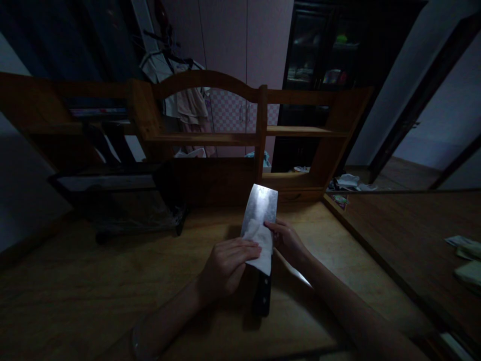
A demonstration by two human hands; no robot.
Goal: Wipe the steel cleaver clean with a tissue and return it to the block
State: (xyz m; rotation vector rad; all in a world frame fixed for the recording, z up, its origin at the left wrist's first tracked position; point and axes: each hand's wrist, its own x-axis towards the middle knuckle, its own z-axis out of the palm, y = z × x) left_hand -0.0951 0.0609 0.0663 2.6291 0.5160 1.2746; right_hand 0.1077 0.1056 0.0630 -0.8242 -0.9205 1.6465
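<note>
A cleaver (265,201) with a broad steel blade and a black riveted handle (263,293) is tilted over the wooden table, its handle toward me. Across the lower blade lies a white cloth or tissue (264,241). My left hand (231,261) is closed, its fingers pressing the cloth against the left side of the blade. At the right edge, my right hand (287,240) pinches the blade, thumb on its face beside the cloth; the other fingers are partly hidden behind it. Neither hand is on the handle.
A dark knife rack (124,195) with black-handled knives (119,143) stands at the table's left. A wooden shelf unit (210,139) runs along the back. To the right, a raised edge (370,255) borders another wooden surface with crumpled cloths (468,271).
</note>
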